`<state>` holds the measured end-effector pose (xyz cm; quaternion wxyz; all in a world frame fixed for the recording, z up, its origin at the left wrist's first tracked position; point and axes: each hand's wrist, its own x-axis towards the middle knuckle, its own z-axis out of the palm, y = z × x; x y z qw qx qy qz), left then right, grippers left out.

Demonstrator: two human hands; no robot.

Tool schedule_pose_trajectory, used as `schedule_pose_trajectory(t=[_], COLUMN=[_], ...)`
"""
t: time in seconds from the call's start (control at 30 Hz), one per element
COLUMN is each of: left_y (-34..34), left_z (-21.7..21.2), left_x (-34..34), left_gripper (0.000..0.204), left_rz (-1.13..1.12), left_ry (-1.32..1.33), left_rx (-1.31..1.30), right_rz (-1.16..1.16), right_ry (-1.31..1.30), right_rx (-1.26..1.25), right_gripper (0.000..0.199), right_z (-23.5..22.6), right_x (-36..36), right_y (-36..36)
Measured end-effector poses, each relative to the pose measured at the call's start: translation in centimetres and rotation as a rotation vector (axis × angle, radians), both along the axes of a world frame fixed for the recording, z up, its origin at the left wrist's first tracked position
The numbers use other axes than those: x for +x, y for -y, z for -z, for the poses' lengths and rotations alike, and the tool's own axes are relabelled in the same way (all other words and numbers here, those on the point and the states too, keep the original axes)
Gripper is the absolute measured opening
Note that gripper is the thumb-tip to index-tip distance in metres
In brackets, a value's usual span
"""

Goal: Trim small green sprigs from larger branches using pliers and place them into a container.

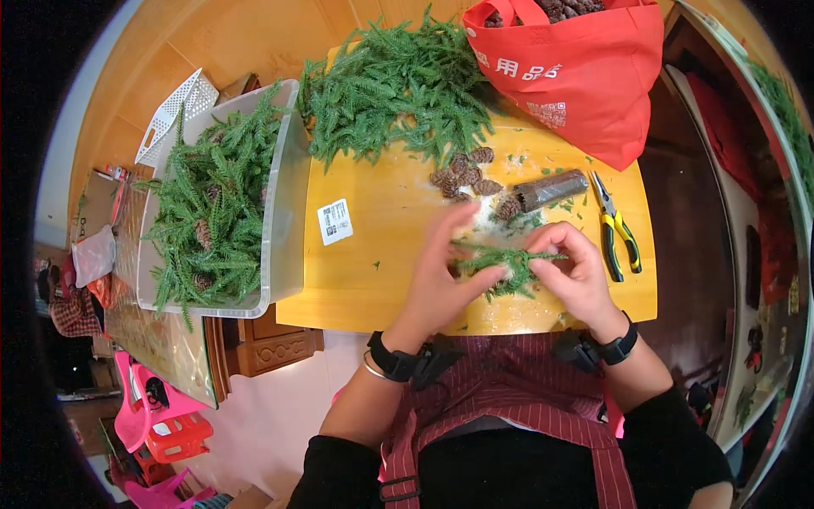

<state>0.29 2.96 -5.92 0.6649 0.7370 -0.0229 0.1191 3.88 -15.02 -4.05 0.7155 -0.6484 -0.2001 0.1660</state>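
My right hand (pixel 577 267) pinches a green artificial pine sprig (pixel 513 265) between thumb and fingers, low over the near part of the yellow table. On the sprig's other side is my left hand (pixel 445 276), its fingers stretched out and slightly blurred. The left thumb rests against the sprig's needles. Just beyond the hands lie several brown pine cones (pixel 462 174), with another pine cone (pixel 509 207) beside a dark brown bundle (pixel 551 190) in clear wrap. Pliers (pixel 617 227) with yellow and black handles lie right of my right hand.
A heap of green sprigs (pixel 398 89) covers the far table (pixel 365 288). At far right stands a red bag (pixel 585 85) of pine cones. Left of the table is a clear plastic bin (pixel 292 204) with sprigs and cones. A white label (pixel 335 222) lies on the tabletop.
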Motion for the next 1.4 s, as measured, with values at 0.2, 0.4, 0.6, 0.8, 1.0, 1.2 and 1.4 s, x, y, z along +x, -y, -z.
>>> schedule_pose_trajectory(t=[0.2,0.4,0.6,0.8,1.0,1.2,1.4], left_y=[-0.4,0.0,0.3,0.3,0.3,0.3,0.3], left_z=[-0.2,1.2,-0.3,-0.5,0.0,0.0,0.3], left_x=[-0.6,-0.4,-0.8,-0.8,-0.7,-0.6,-0.7], left_gripper=[0.033,0.018,0.017,0.016,0.018,0.017,0.016], left_rz=[0.238,0.167,0.229,0.210,0.175,0.190,0.184], left_ry=[-0.275,0.009,-0.181,-0.217,-0.217,-0.221,-0.223], left_rx=[-0.451,-0.178,-0.347,-0.389,-0.369,-0.458,-0.476], right_rz=[-0.017,0.098,0.104,0.117,0.105,0.084,0.084], right_ry=[-0.089,0.322,0.442,0.390,0.192,0.245,0.259], right_rx=[0.130,-0.245,-0.286,-0.208,-0.101,-0.091,-0.073], right_gripper=[0.030,0.047,0.024,0.014,0.011,0.011,0.012], right_z=[1.3,1.1,0.5,1.1,1.1,1.7,1.8], right_x=[-0.1,-0.8,-0.4,-0.4,-0.5,-0.2,-0.3], right_y=[0.2,-0.5,-0.3,-0.1,-0.1,0.2,0.0])
